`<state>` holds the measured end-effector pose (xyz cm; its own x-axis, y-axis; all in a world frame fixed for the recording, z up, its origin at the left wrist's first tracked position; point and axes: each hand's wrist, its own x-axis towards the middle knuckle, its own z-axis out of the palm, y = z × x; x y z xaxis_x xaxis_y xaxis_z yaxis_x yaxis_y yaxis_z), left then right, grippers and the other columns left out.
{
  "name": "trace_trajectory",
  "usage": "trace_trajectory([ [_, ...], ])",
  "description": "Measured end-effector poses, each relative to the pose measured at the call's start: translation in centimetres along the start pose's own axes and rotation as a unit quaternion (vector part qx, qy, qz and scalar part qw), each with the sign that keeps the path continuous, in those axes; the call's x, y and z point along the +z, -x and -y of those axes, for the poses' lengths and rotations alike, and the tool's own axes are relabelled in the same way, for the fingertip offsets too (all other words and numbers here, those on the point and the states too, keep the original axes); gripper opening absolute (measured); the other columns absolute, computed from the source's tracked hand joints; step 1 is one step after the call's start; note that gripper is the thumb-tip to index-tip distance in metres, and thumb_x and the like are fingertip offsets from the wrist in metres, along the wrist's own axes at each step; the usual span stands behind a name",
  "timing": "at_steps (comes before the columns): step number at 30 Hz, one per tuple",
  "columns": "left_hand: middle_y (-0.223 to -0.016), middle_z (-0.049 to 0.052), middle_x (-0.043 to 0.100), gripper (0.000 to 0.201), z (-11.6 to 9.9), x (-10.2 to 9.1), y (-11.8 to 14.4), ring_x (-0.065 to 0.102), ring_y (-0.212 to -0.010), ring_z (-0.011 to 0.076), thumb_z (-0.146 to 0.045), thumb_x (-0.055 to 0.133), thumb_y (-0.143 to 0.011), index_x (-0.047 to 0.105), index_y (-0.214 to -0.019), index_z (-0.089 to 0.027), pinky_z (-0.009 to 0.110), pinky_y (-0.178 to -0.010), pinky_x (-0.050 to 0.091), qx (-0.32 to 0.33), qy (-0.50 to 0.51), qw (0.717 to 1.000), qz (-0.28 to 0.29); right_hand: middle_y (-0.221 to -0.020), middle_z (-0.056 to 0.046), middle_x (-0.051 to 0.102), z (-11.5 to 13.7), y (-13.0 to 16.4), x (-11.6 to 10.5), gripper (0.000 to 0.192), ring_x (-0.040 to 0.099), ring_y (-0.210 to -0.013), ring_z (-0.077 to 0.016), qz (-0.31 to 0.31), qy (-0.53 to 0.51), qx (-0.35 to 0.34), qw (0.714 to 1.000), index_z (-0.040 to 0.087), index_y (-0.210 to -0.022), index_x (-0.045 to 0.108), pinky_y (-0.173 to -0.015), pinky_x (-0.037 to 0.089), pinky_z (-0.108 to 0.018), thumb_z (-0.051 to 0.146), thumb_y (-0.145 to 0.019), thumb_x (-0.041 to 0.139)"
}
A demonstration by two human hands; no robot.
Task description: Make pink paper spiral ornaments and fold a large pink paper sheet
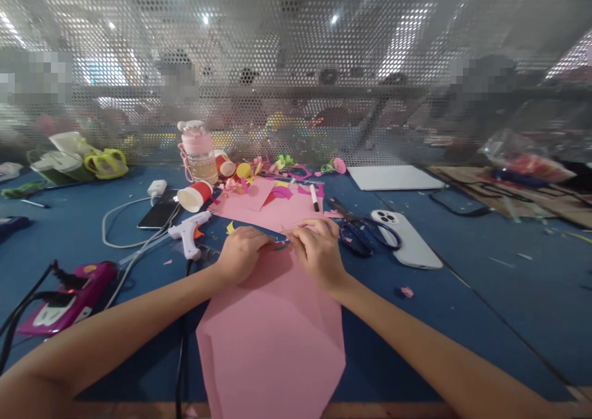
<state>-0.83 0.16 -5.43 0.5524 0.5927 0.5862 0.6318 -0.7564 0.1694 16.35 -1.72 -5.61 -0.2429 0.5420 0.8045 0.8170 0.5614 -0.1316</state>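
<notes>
We see the left hand [241, 253] and right hand [319, 251] side by side at the far edge of a pink paper sheet [272, 332] on the blue table [485, 295]; both curl closed, seemingly pinching that edge, fingertips nearly touching; scissors [358, 229] lie just beside the right hand; a glue gun [189, 234] lies near the left.

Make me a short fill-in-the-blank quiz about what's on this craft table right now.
1. Both hands, left and right, press on a sheet of ____ paper.
2. The white glue gun lies to the ____ of the hands.
3. The scissors lie between the right hand and a white ____.
4. The table is covered in ____.

Missing words: pink; left; phone; blue
</notes>
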Motion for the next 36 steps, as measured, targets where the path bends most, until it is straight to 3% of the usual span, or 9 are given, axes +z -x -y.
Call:
trace_trajectory([
  [6, -0.073, 0.004, 0.068, 0.021, -0.3, -0.7, -0.9, 0.061, -0.066, 0.0142, -0.029, 0.050, -0.083, 0.067, -0.085, -0.016, 0.022, -0.060, 0.043, -0.016, 0.026, 0.995, 0.091, -0.062, -0.001, 0.065, -0.3, 0.0, 0.0, 0.024, 0.056, -0.077, -0.0164, -0.005, 0.019, 0.007, 1.000, 0.020, -0.064, 0.053, -0.084, 0.026, -0.034, 0.023, -0.086, 0.043],
  [11, -0.075, 0.004, 0.070, 0.011, -0.5, -1.4, -1.5, 0.063, -0.069, 0.0159, -0.019, 0.056, -0.078, 0.066, -0.078, -0.016, 0.022, -0.060, 0.043, -0.049, 0.005, 0.991, 0.128, -0.063, -0.001, 0.065, 0.0, 0.0, -0.2, 0.025, 0.056, -0.077, -0.0156, 0.007, 0.014, 0.012, 1.000, 0.020, -0.063, 0.052, -0.085, 0.027, -0.034, 0.023, -0.086, 0.043],
  [17, -0.075, 0.004, 0.070, 0.011, -0.9, -2.4, -2.1, 0.064, -0.071, 0.0173, -0.020, 0.058, -0.077, 0.067, -0.074, -0.017, 0.023, -0.060, 0.042, -0.071, -0.010, 0.985, 0.155, -0.064, 0.000, 0.066, 0.3, -0.1, -0.5, 0.021, 0.057, -0.078, -0.0156, -0.012, 0.003, 0.000, 1.000, 0.019, -0.065, 0.053, -0.085, 0.027, -0.034, 0.022, -0.085, 0.046],
  [26, -0.070, 0.002, 0.071, 0.012, -0.4, -3.2, -2.9, 0.062, -0.062, 0.0140, -0.016, 0.059, -0.073, 0.070, -0.074, -0.020, 0.021, -0.055, 0.039, -0.113, 0.002, 0.976, 0.187, -0.077, 0.000, 0.069, 0.4, -0.2, -0.6, 0.015, 0.052, -0.090, -0.0212, 0.030, 0.052, 0.005, 0.998, 0.021, -0.074, 0.057, -0.089, 0.021, -0.038, 0.023, -0.084, 0.046],
  [30, -0.065, 0.002, 0.070, 0.012, 0.1, -3.3, -3.3, 0.059, -0.056, 0.0122, -0.015, 0.060, -0.071, 0.071, -0.073, -0.020, 0.020, -0.051, 0.036, -0.123, 0.007, 0.972, 0.198, -0.072, 0.001, 0.068, 0.2, -0.1, -0.3, 0.018, 0.050, -0.091, -0.0231, 0.045, 0.075, -0.008, 0.996, 0.022, -0.069, 0.057, -0.092, 0.018, -0.041, 0.023, -0.084, 0.047],
  [36, -0.061, 0.001, 0.068, 0.005, 0.1, -3.3, -3.2, 0.057, -0.054, 0.0115, -0.018, 0.066, -0.066, 0.071, -0.067, -0.018, 0.019, -0.051, 0.036, -0.131, 0.014, 0.975, 0.180, -0.072, 0.002, 0.068, 0.3, -0.1, -0.5, 0.018, 0.050, -0.091, -0.0227, 0.036, 0.060, -0.018, 0.997, 0.022, -0.071, 0.058, -0.094, 0.017, -0.041, 0.021, -0.084, 0.046],
])
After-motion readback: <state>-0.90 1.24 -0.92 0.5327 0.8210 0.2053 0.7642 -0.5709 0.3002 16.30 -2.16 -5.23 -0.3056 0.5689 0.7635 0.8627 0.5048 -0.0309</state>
